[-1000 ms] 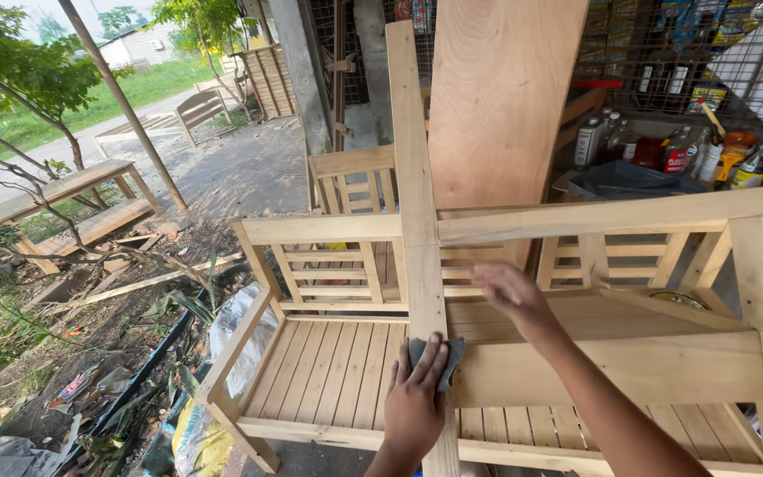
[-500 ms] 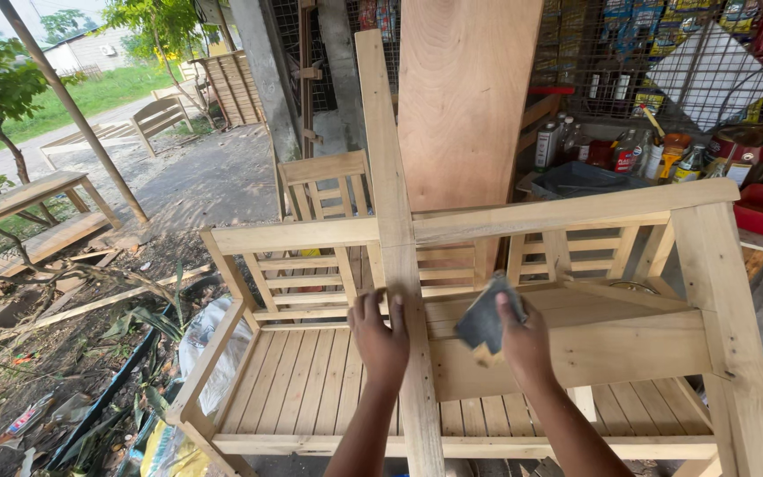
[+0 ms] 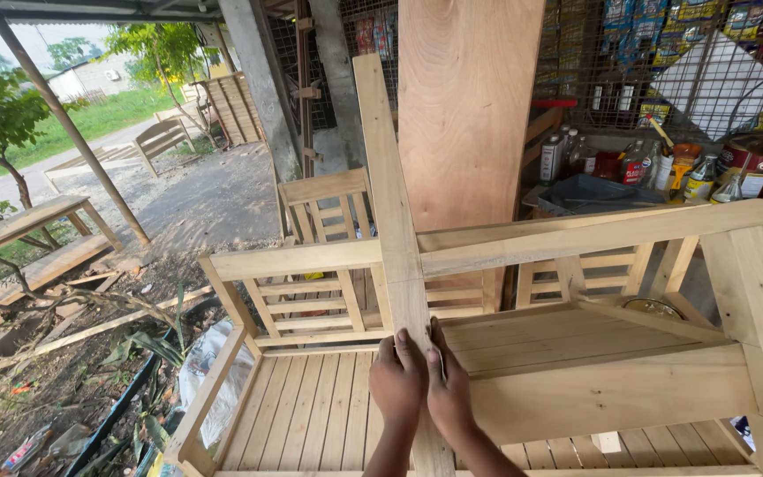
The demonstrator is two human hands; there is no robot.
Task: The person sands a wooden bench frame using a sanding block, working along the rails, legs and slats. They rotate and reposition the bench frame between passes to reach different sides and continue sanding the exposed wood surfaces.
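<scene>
A long pale wooden plank (image 3: 388, 203) lies across an unfinished slatted wooden bench (image 3: 611, 389), running from the bottom of the view up past the bench's top rail (image 3: 576, 234). My left hand (image 3: 396, 382) and my right hand (image 3: 449, 390) press side by side on the plank's near end, fingers together and pointing up along it. The grey pad seen in the earlier frames is not visible; it may be under my hands.
A tall plywood sheet (image 3: 470, 106) leans upright behind the bench. A small slatted chair frame (image 3: 324, 208) stands beyond. Bottles and jars (image 3: 664, 168) crowd a shelf at the right. Scrap wood and plastic litter (image 3: 90, 353) cover the ground at the left, by a slanted post (image 3: 72, 141).
My right hand came off the bench's front rail, where it held a grey pad, and joined my left hand on the plank. The pad has gone out of sight.
</scene>
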